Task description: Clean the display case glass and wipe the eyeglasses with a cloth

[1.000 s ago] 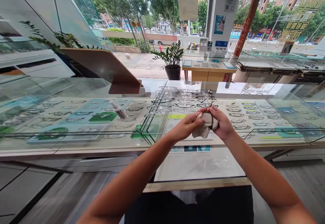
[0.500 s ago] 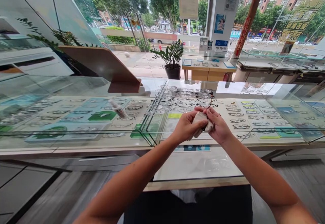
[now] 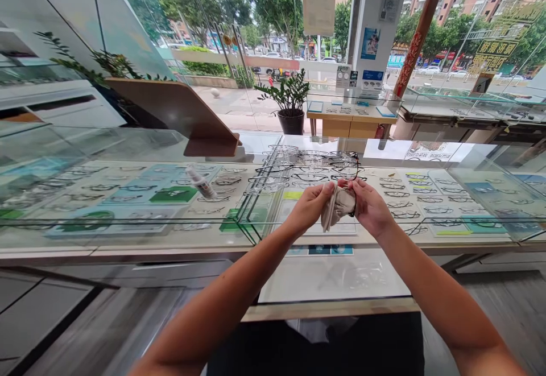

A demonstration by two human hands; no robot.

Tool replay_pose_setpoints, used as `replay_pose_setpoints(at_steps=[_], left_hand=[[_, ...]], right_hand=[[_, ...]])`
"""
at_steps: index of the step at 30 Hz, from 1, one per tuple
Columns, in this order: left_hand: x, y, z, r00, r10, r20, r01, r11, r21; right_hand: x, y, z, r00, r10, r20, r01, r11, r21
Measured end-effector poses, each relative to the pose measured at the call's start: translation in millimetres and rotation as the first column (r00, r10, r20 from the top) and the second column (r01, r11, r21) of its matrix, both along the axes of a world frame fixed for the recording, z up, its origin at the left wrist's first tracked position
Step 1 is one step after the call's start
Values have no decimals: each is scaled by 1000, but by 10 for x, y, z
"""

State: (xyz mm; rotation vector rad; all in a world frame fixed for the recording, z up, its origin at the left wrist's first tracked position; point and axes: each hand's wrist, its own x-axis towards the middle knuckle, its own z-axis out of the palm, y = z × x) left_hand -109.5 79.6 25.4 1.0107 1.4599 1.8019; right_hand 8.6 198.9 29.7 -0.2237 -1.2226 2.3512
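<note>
Above the glass display counter, my left hand [image 3: 312,205] is closed, pinching a light grey-beige cloth [image 3: 330,212] that hangs in folds. My right hand [image 3: 374,210] grips a pair of eyeglasses [image 3: 352,210] at its right side; a dark rim shows beside the fingers and a temple appears to rise above them. One lens is near or against the cloth, and the fingers partly hide the frame. Just beyond the hands, several eyeglasses [image 3: 310,177] stand in rows on the counter's glass top. To the left a white spray bottle [image 3: 200,184] stands on the glass.
Inside the glass counter [image 3: 128,252] lie many eyeglasses on white, blue and green panels. A brown tilted board on a stand [image 3: 170,106] occupies the counter's back left. Beyond are a potted plant [image 3: 290,120] and a wooden display table [image 3: 341,125] by the window.
My hands have drawn slightly apart. The cloth, bunched around the eyeglasses before, now hangs more open from my left hand, and more of the eyeglasses' rim shows.
</note>
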Motion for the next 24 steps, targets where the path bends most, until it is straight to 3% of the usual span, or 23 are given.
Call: replay_pose_setpoints(at_steps=[6,10,13,19,24], left_hand=[[-163,-15,17,992,19,122,-21,1000,14],[-238,-1,-8,984,98,147,-102,994,25],[-250,0,-7,982,78,173,-90,994,58],[-193,-51,52,978,-48,203,30,995,90],[-169,-88,98,991,-92,101,81,990,114]], right_hand=[[78,50,82,1000,-9,29,3,981,192],[113,58,127,999,-24,32,14,964,264],[104,47,102,998,-8,64,-11,956,294],[48,-51,19,989,36,143,-71,966,250],[44,-109,27,983,83,163,-100,990,101]])
